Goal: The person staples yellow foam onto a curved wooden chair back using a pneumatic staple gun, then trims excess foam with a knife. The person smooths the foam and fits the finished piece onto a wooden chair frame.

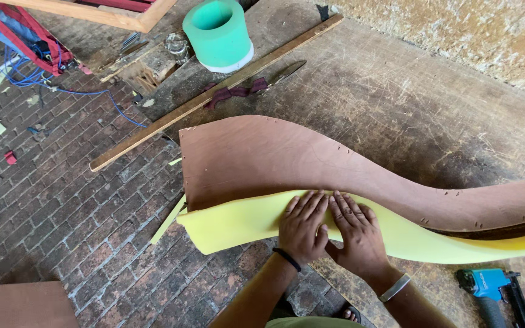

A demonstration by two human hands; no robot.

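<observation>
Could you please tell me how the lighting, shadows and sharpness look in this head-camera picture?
Head view: soft, even daylight with no glare; the curved brown plywood panel casts a dark shadow on the floor near the right edge; the left hand and right hand, flat on the yellow foam strip, look sharp; the long wooden batten bows slightly, hinting at wide-angle distortion.

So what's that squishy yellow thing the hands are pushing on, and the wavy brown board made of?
The yellow strip looks like soft foam: matte, thick, with a rounded, bulging edge. Both hands, left hand and right hand, lie flat on it. The wavy brown board looks like thin plywood or hardboard: smooth, reddish-brown, faint grain, bent in a curve, with small staples near its edges.
</observation>
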